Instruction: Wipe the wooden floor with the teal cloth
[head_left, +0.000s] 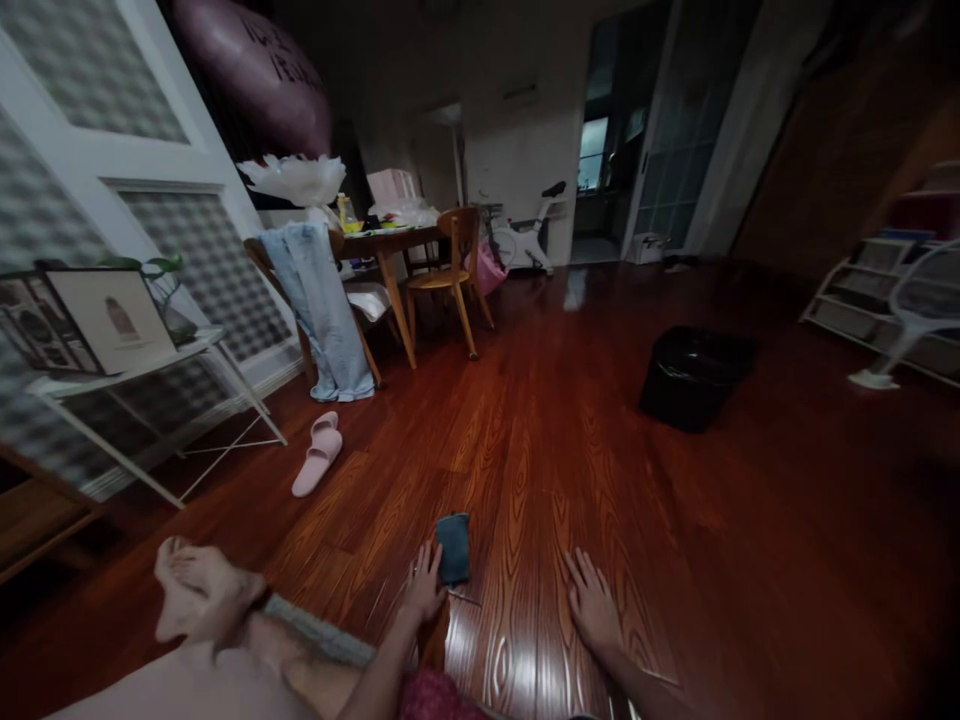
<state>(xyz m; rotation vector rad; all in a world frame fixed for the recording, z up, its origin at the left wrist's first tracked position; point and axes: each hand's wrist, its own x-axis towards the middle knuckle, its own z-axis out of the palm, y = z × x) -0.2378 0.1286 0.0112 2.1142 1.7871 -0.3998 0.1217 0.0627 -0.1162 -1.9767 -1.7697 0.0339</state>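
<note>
A small dark teal folded cloth (pixel 453 549) lies on the reddish wooden floor (pixel 525 450). Just left of it is my left hand (pixel 425 584), fingers stretched out, its fingertips beside the cloth's left edge; I cannot tell whether they touch it. My right hand (pixel 595 603) is off to the right of the cloth, palm down over the floor with fingers extended and nothing in it.
A black bin (pixel 694 380) stands on the floor at right. One pink slipper (pixel 318 456) lies at left, near a white side table (pixel 217 340). Jeans (pixel 319 310) hang over a chair by the dining table (pixel 394 240). A bare foot (pixel 199 590) is at lower left.
</note>
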